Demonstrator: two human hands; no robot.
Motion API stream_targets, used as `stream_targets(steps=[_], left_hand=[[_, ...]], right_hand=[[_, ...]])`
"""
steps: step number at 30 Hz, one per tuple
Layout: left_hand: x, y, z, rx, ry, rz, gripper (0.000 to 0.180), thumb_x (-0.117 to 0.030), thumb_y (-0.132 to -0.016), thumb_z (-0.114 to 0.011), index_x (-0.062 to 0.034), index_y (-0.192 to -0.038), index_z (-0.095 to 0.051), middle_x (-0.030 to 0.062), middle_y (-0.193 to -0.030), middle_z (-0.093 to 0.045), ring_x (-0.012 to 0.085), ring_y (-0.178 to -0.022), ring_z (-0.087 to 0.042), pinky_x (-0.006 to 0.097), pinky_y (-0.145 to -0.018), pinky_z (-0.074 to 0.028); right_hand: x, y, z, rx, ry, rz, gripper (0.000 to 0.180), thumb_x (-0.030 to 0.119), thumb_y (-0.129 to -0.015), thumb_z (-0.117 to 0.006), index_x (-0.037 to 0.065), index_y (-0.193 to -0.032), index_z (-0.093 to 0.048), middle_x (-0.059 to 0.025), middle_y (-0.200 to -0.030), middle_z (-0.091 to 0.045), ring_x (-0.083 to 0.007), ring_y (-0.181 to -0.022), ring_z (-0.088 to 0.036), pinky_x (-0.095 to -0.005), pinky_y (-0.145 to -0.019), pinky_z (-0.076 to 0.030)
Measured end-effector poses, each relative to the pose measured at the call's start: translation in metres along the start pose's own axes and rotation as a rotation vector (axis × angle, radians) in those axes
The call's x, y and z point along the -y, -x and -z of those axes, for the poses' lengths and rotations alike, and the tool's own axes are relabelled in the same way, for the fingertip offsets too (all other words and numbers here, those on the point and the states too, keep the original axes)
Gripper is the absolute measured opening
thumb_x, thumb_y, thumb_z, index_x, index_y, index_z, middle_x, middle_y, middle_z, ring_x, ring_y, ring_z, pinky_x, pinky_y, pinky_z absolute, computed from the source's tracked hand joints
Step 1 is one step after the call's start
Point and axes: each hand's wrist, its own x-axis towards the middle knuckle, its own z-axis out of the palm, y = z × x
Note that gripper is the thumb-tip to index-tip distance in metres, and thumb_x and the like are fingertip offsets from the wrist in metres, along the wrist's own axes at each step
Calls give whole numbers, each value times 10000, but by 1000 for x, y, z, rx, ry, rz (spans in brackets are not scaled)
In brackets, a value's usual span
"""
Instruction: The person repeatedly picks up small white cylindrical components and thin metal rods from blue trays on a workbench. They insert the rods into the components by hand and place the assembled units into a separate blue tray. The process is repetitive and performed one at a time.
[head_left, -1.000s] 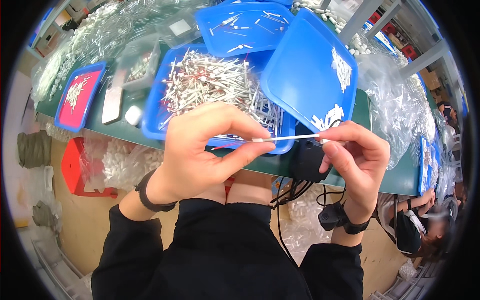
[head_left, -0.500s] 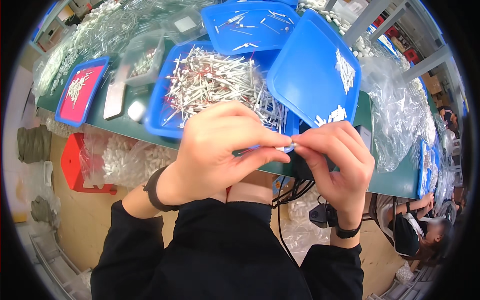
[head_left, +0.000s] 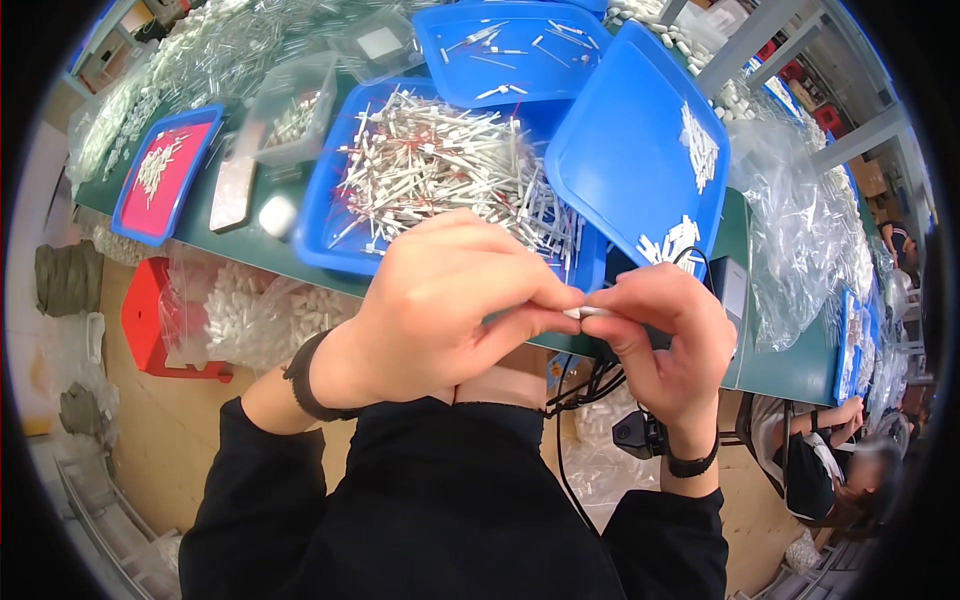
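Observation:
Just over the table's near edge, my left hand (head_left: 440, 300) and my right hand (head_left: 670, 335) meet fingertip to fingertip. Between them is a small white tube-like piece (head_left: 588, 312), pinched from both sides by thumbs and forefingers. Most of the piece is covered by the fingers, so its exact kind is unclear. Right behind my left hand lies a blue tray (head_left: 318, 225) heaped with thin white sticks (head_left: 430, 160), some with red parts. A second blue tray (head_left: 610, 140), tilted over that one's right side, carries small white pieces (head_left: 698, 148) along its right edge.
Another blue tray (head_left: 450, 75) with scattered sticks is at the back. Left are a pink-lined tray (head_left: 195, 165), a phone (head_left: 232, 192), a small white case (head_left: 277, 216) and a clear box (head_left: 270, 120). Plastic bags (head_left: 780, 230) lie right. Black cables (head_left: 590, 385) hang below; a person (head_left: 830, 460) sits right.
My right hand has rolled slightly, with its fingers curled more, and a bit more of the white piece shows at its fingertips. Both hands remain together in nearly the same place.

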Motion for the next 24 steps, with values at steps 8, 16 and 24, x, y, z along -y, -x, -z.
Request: stream_targets(steps=[8,16,24], left_hand=[[17,0,7,52,-196,-94,170,-39,-675,-742,-55,-835,-687,56,-755,-659,210,-696,-615,297,-607,-454],[141,-1,106,72,-688,473,360,-289,-834,-643,0,-1049,-652,166,-1013,-665,319,-993,-614,372,-860,-469],[252,19,154,262,-744,912,252,-213,-718,-666,-22,-878,-705,187,-792,-680,296,-780,-670,356,-718,-513]], right_hand=[[-5,-12,9,289,-167,-304,414,126,-788,-708,20,-1145,-528,-89,-899,-680,-176,-694,-623,-270,-647,-480],[-139,6,119,184,419,-658,266,192,-852,-616,2,-1037,-606,-98,-898,-663,-178,-803,-611,-305,-694,-466],[-173,17,97,472,679,-667,162,154,-678,-706,35,-779,-665,-111,-675,-607,-303,-658,-603,-359,-622,-477]])
